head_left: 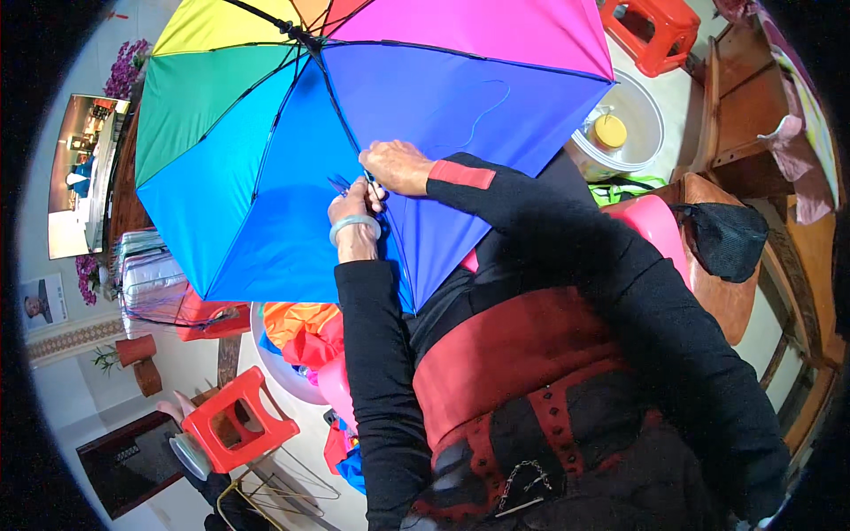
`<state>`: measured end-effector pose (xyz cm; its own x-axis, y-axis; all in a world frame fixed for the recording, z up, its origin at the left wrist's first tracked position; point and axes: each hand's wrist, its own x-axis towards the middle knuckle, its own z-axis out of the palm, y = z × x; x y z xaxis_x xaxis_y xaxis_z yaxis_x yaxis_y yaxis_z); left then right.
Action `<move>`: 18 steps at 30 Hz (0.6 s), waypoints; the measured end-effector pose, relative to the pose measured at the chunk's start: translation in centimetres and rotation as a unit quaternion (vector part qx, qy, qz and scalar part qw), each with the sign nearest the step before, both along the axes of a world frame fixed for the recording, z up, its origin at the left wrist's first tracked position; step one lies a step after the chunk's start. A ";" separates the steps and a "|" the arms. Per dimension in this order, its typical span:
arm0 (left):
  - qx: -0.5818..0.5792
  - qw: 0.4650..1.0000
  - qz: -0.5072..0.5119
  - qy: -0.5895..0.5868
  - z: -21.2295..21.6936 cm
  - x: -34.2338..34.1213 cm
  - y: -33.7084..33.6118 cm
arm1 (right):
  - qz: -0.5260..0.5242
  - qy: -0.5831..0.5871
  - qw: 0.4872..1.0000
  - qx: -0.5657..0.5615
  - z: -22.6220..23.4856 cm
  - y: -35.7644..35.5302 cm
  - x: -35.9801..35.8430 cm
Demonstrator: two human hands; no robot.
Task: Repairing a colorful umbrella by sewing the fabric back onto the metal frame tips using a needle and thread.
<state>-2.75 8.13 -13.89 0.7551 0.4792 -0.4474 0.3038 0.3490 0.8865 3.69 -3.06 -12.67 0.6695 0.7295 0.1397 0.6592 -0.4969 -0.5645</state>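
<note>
A rainbow-coloured umbrella (336, 257) lies opened across my lap, with its inner side, dark ribs and black hub (305, 40) showing. My left hand (352, 208), a pale bangle on its wrist, pinches a dark umbrella rib (338, 97) where the blue and purple panels meet. A small blue pointed thing (339, 184) sticks out beside its fingers; its kind is unclear. Just above and to the right, my right hand (397, 166) is closed at the same rib, and what its fingers hold is hidden. A loose light-blue thread (485, 113) curves over the purple panel.
At right stand a white bucket (655, 111) with a yellow-lidded jar (610, 131) and a brown seat (726, 305) with a black bag (728, 241). A basin (292, 380) of colourful fabric sits lower left, near a red stool (239, 420). Another red stool (653, 35) is upper right.
</note>
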 end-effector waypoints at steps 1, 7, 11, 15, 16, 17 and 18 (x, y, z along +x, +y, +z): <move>-0.010 1.000 -0.004 -0.008 -0.2 0.1 0.0 | 0.004 -0.006 1.000 0.014 -0.3 0.2 0.1; -0.017 0.999 0.018 -0.034 -0.4 0.8 -0.7 | 0.014 -0.048 0.997 0.054 -1.1 -0.2 0.8; -0.033 0.997 0.064 -0.001 -0.3 1.2 -1.4 | 0.013 -0.041 0.999 0.032 -0.9 0.1 0.5; 0.002 0.978 0.209 -0.008 -0.1 1.4 -2.6 | -0.025 -0.011 1.000 0.001 0.0 -0.2 -0.1; -0.008 0.977 0.215 -0.013 -0.1 1.3 -2.5 | -0.038 0.005 0.999 -0.006 0.3 -0.4 -0.3; -0.019 0.975 0.220 -0.019 -0.1 1.1 -2.5 | -0.051 0.021 0.998 -0.013 0.5 -0.5 -0.4; -0.029 0.973 0.226 -0.025 0.0 0.8 -2.4 | -0.049 0.020 0.999 -0.012 0.8 -0.4 -0.6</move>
